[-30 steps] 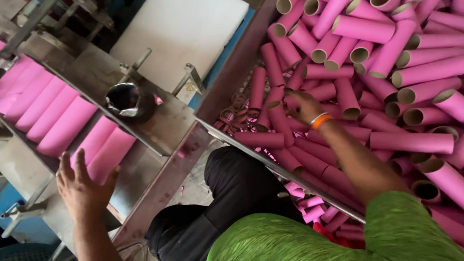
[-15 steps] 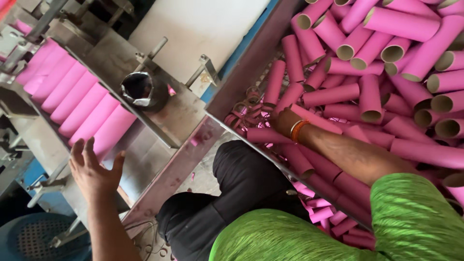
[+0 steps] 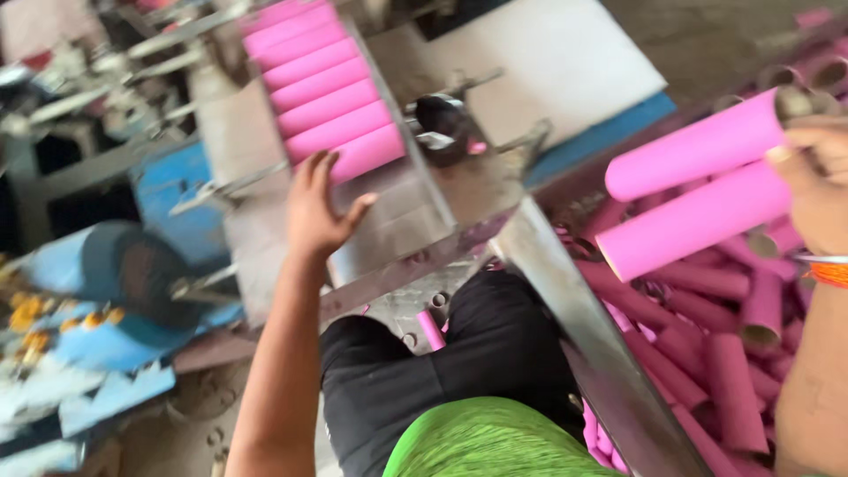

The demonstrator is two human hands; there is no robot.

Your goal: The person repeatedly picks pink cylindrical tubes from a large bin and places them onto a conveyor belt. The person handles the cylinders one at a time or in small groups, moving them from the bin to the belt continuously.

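Metal chute (image 3: 397, 221) slopes across a cluttered workshop, carrying a row of pink tubes (image 3: 327, 97) lying crosswise. Left hand (image 3: 315, 205) rests spread and empty at the lowest tube's edge. Right hand (image 3: 817, 181) is clamped on two pink tubes (image 3: 698, 185), their long axes pointing leftward toward the chute, above a heap of tubes (image 3: 707, 353).

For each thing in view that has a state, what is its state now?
left hand: open, fingers spread, on the metal tray
right hand: gripping two pink tubes, lifted
row of pink tubes: lying side by side
metal tray: tilted
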